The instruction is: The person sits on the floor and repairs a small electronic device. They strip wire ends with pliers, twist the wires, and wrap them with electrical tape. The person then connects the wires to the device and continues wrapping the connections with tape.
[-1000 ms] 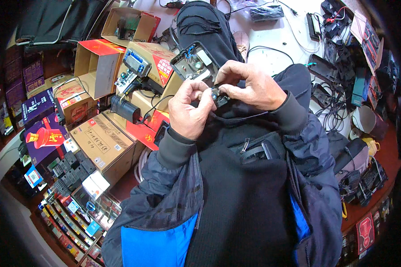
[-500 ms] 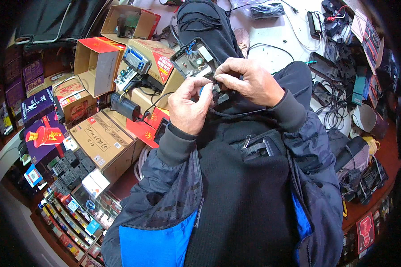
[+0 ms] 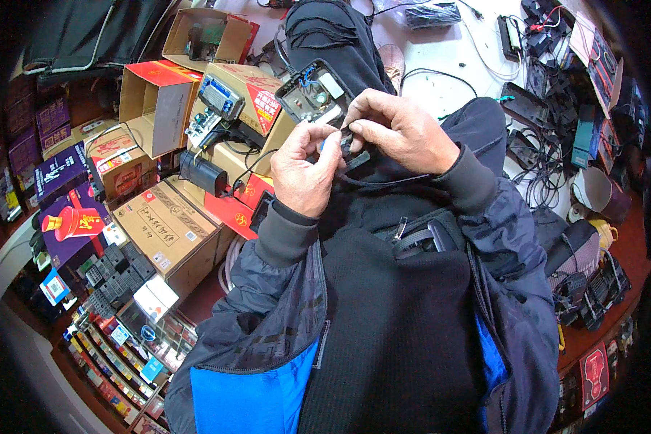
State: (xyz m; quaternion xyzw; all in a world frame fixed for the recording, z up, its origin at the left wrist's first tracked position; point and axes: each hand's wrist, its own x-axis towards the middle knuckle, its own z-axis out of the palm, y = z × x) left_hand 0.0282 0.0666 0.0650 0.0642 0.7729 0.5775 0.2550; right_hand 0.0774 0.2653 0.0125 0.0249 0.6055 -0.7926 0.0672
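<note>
left hand (image 3: 305,173): mine, fingers pinched narrow on a small black part (image 3: 349,153), thumb and forefinger tips at it
right hand (image 3: 398,134): mine, curled over the same part from the right, fingertips closed on it
black part: held between both hands above my lap, a black cable (image 3: 390,181) running from it under my right hand
open black box (image 3: 312,94): just behind my fingers, wires showing inside
cardboard boxes (image 3: 170,231): left of me, stacked

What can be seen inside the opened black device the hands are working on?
Inside the black device, blue wires and a pale board show. Its lower end is covered by the left hand and right hand.
</note>
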